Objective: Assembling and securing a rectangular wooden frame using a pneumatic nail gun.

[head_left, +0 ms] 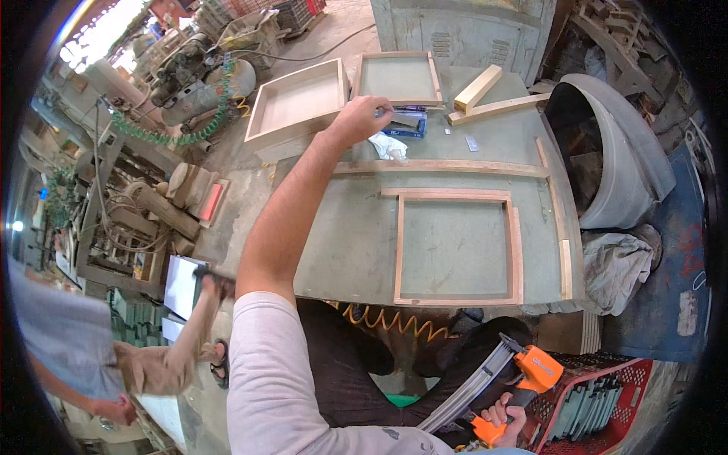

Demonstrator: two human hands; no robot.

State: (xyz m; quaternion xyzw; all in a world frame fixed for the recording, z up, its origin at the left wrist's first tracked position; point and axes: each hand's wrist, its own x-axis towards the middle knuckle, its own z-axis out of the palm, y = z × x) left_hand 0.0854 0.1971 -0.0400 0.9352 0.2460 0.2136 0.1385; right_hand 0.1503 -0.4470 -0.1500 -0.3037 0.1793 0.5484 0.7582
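Observation:
My left hand (365,118) reaches to the far side of the workbench, fingers pinched on a thin grey strip (405,120) that looks like joined nails. The strip is just over a small blue box (409,129). A crumpled white plastic bag (388,146) lies beside the box. Low at the right, my right hand (503,418) is wrapped around the dark grip of an orange nail gun (540,368). Its long grey magazine (469,388) slants across my lap. A thin rectangular wooden frame (453,301) lies flat on the bench in front of me.
Two shallow wooden trays (296,102) (398,76) stand at the far left of the bench (341,243). Wooden strips (447,167) and blocks (478,89) lie along the far and right sides. A red crate (637,387) stands at the right; a co-worker (76,341) is at the left.

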